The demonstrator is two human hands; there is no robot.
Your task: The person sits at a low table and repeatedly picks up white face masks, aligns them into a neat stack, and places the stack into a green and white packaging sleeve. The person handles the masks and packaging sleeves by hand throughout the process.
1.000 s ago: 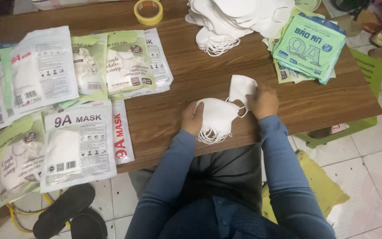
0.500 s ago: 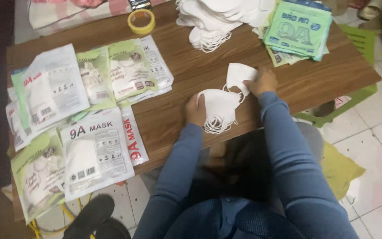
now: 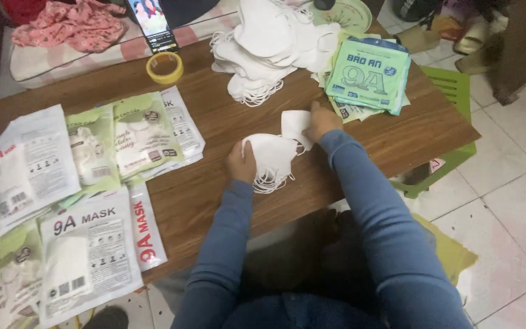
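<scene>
Lighting was soft, even indoor light, moderately bright, no hard shadows. Left edge and top-right corner fell off dark. Mild sheen on the wooden bench (image 3: 391,137) and the plastic packets (image 3: 86,244). White masks (image 3: 269,36) were nearly blown out, little detail. Frame was slightly soft overall, compression smear on the blue sleeves (image 3: 372,213). Some wide-angle stretch toward the edges.

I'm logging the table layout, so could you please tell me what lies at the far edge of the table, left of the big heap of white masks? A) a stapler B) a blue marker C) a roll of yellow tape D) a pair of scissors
C: a roll of yellow tape lies flat on the wooden table, left of the heap of white masks.
</scene>
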